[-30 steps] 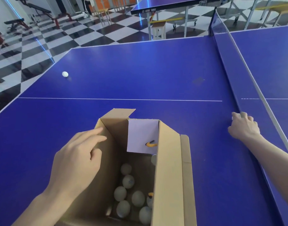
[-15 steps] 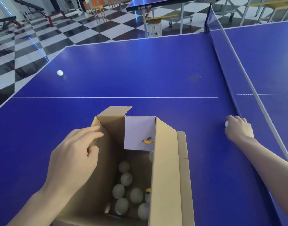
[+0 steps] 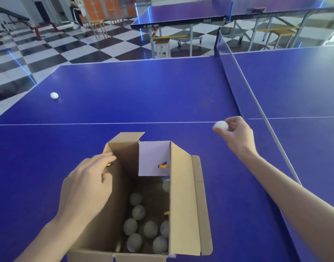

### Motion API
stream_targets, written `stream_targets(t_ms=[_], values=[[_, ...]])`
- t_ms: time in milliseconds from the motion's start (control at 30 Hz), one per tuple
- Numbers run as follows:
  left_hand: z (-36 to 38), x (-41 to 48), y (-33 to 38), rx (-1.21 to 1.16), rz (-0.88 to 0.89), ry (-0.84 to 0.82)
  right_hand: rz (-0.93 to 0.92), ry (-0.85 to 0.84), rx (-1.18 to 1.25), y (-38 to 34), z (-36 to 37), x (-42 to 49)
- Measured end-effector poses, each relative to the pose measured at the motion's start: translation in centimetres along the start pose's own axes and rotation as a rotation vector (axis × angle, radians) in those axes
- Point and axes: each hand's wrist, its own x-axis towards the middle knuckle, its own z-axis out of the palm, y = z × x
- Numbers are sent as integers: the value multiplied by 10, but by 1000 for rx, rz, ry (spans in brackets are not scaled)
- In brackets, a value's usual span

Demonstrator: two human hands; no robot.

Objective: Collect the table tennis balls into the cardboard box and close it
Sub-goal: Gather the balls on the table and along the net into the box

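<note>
Above surface [image 3: 162,91] | ball [image 3: 221,125] gripped by right fingers [image 3: 238,122] | left fingers [image 3: 103,160] rested on box [image 3: 183,186] | far ball [image 3: 54,95] uncollected, box unclosed

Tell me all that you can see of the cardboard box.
The cardboard box is plain brown, tall and narrow, standing upright on the blue table close to the person. Its top flaps are open. Several white balls lie on its bottom, and yellow cord ends poke through its walls. The left hand rests on its left edge.
</note>
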Motion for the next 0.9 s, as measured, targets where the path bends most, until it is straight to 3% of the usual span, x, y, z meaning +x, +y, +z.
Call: stream_targets(t_ms=[367, 700, 900], values=[[-1, 0, 1, -57, -6, -3, -206, -129, 153, -107, -7, -81], [3, 1, -2, -113, 3, 41, -385, -318, -195, -104, 22, -136], [7, 5, -4, -200, -237, -11, -399, -327, -317, -95, 35, -142]])
